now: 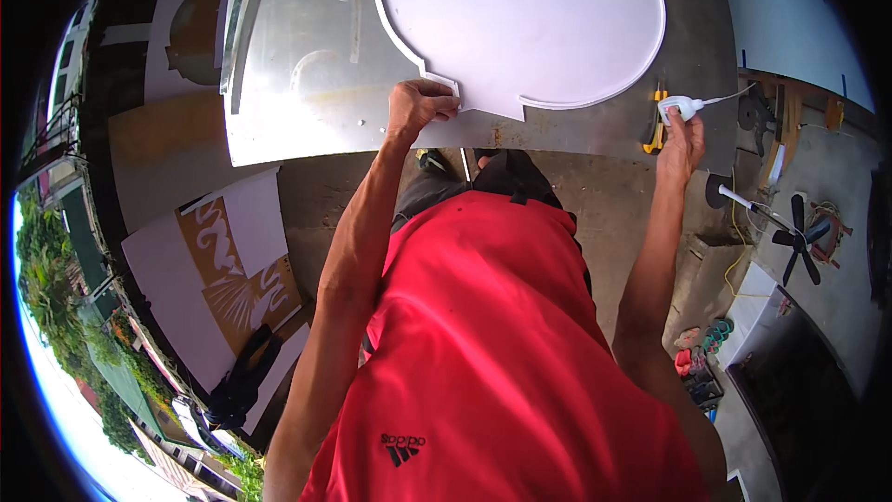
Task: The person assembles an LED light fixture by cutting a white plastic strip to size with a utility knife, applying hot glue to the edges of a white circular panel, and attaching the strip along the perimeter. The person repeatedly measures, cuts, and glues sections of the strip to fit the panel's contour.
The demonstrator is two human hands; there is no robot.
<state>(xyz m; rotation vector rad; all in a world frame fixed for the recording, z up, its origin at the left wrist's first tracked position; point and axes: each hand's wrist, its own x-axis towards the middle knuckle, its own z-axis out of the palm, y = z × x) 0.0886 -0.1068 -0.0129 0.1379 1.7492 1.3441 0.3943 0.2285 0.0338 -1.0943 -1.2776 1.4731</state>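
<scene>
A white speech-bubble-shaped panel [520,19] lies on the metal table [307,84], with a narrow white strip [595,102] standing along much of its curved edge. My left hand [423,110] is closed in a pinch on the white strip at the panel's near left corner, beside the pointed tail. My right hand [686,138] holds a small white bottle [681,110] over the table's right side. A thin tube-like tip runs from the bottle toward the right. Just left of that hand lies a yellow and black utility knife [654,119].
Small white scraps lie left of my left hand. Cut-out boards [237,279] lean at the left. A black-bladed fan [797,240] stands at the right, near a yellow cord [734,265] and a dark screen-like panel [794,400]. The table's front edge crosses before my body.
</scene>
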